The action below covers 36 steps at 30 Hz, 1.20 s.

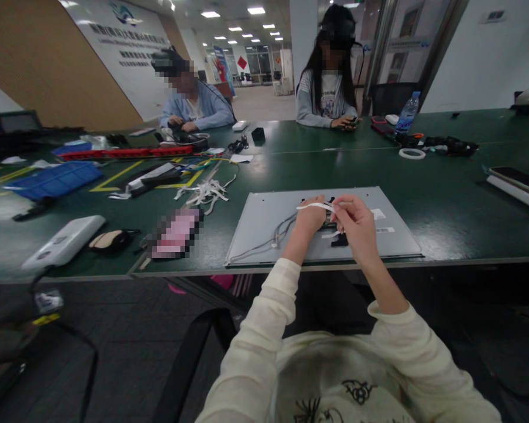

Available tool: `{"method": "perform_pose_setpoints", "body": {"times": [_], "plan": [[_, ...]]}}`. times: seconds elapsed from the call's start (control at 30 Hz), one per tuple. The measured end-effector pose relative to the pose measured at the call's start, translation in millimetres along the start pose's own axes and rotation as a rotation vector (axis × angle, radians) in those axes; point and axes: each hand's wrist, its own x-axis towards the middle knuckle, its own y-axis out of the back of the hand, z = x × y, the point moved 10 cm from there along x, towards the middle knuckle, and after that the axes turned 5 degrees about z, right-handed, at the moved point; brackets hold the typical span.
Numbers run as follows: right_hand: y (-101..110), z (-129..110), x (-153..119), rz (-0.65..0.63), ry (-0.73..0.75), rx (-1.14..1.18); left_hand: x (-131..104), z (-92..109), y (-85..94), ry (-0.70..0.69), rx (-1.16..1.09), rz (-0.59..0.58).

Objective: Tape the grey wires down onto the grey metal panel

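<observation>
White strip point(316, 205) pinched in R hand point(354, 220) over grey panel point(262, 214); L hand point(311, 216) held at panel, grip can't be told; strip best guided slowly, w/o cables point(278, 234) being tugged

Brought both hands over a flat grey panel point(260, 217) on a green table point(286, 167).
Pinched a white strip point(316, 205) in the right hand point(356, 222) — held the left hand point(311, 217) just beside it, near grey cables point(277, 237). Had a tangle of pale strips point(209, 191) off to the left, a blue tray point(55, 181) farther along — and faced two people point(326, 100) across the table.
</observation>
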Motion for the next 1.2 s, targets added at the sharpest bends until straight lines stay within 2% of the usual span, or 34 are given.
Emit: {"method": "perform_pose_setpoints", "body": {"times": [0.1,0.17,0.23,0.3,0.37,0.4,0.47,0.53,0.63,0.73,0.83,0.97,1.1,1.2], "plan": [[2.1,-3.2,-4.8,0.051,0.007,0.069,-2.2,3.5,13.3,-0.002,-0.086,0.081],[3.7,-0.6,-11.1,0.092,0.010,0.090,-3.4,5.8,31.1,0.001,-0.200,0.198],[6.6,5.2,-18.8,0.146,0.010,0.095,-5.9,0.8,48.7,0.054,-0.403,0.314],[9.2,12.9,-25.8,0.192,0.002,0.078,-10.6,-13.6,57.5,0.185,-0.722,0.365],[6.5,20.3,-29.6,0.179,-0.010,0.025,-17.5,-25.0,55.4,0.327,-1.077,0.297],[3.1,23.0,-30.4,0.151,-0.013,-0.011,-21.7,-26.2,54.0,0.376,-1.220,0.220],[-5.8,26.0,-30.5,0.079,-0.010,-0.090,-31.8,-24.7,59.5,0.405,-1.358,0.066],[-16.0,27.2,-30.4,0.003,-0.012,-0.164,-43.3,-33.2,74.7,0.432,-1.334,0.031],[-33.7,28.7,-31.8,-0.111,-0.031,-0.239,-56.1,-52.1,100.2,0.437,-1.212,0.114],[-49.9,29.1,-33.7,-0.191,-0.024,-0.295,-64.2,-66.9,110.2,0.436,-1.125,0.182],[-64.4,32.0,-35.0,-0.263,0.011,-0.398,-69.6,-82.8,103.9,0.456,-1.081,0.222],[-75.7,41.5,-37.1,-0.317,0.050,-0.532,-73.5,-105.5,83.2,0.451,-0.939,0.240],[-79.2,53.5,-41.2,-0.343,0.034,-0.695,-73.6,-111.2,68.0,0.365,-0.750,0.203],[-80.4,55.7,-42.8,-0.357,0.015,-0.786,-73.7,-109.0,70.6,0.332,-0.564,0.211]]}}
